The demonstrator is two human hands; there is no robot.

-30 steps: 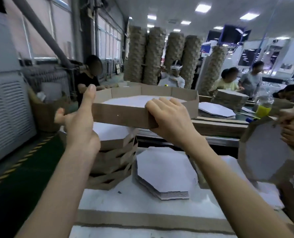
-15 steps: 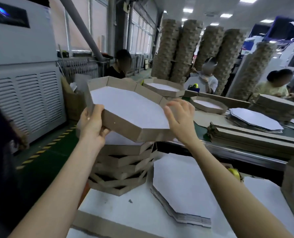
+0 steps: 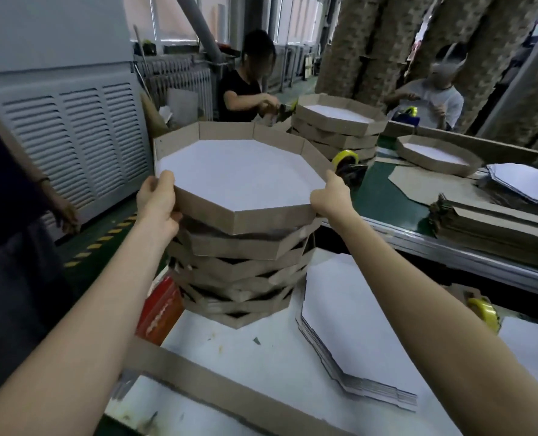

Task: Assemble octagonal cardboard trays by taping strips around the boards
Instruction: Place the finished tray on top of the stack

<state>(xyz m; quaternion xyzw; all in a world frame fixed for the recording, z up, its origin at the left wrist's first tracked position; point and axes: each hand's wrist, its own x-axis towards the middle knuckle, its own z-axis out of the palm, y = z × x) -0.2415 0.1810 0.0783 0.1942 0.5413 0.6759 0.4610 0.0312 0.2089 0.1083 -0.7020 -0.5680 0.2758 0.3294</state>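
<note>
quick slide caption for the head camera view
Left hand and right hand grip an octagonal tray over the stack, flat boards piled beside it.

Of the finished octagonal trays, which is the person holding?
The nearest tray, above the near stack, gripped at its rim by the left hand and right hand. The others rest elsewhere: the far stack and a lone tray on the green belt.

The white-topped worktable point(image 3: 261, 357) carries a stack of octagonal trays point(image 3: 239, 278) at its far left corner, with a pile of flat octagonal boards point(image 3: 355, 325) just beside it on the right. A long cardboard strip point(image 3: 230, 388) lies across the near edge, and a yellow tape roll point(image 3: 484, 313) sits at the right side. Beyond, the green bench point(image 3: 387, 196) bears a second tray stack point(image 3: 336, 133), a single tray point(image 3: 440, 165) and bundled strips point(image 3: 494, 221)
</note>
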